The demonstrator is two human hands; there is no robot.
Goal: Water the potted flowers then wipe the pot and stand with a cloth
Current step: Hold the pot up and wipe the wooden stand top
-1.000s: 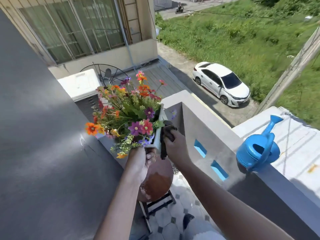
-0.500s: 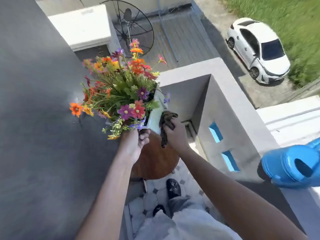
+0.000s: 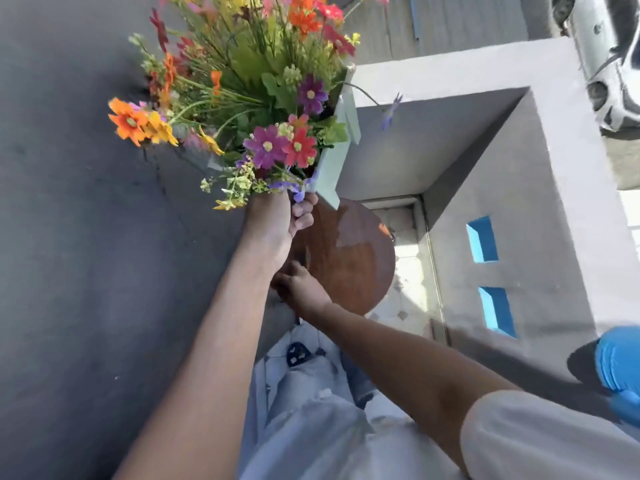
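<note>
Colourful flowers (image 3: 256, 98) fill a pale green square pot (image 3: 337, 150), which is lifted and tilted above a round brown wooden stand (image 3: 349, 258). My left hand (image 3: 277, 220) grips the pot's near bottom corner from below. My right hand (image 3: 301, 289) presses on the near left edge of the stand top. A sliver of dark cloth (image 3: 306, 258) shows beyond its fingers; the rest of the cloth is hidden. The stand top shows a wet, glossy patch at the far side.
A dark grey wall (image 3: 86, 237) rises on the left. A grey parapet (image 3: 519, 168) with blue openings runs on the right, with a blue watering can (image 3: 618, 365) on its ledge. A tiled floor (image 3: 408, 271) and my shoe (image 3: 298, 353) lie below. A white car (image 3: 609, 64) is parked far below.
My right hand has dropped from the pot's side down to the stand's near edge. My left hand has kept hold of the pot. The view has tipped further down.
</note>
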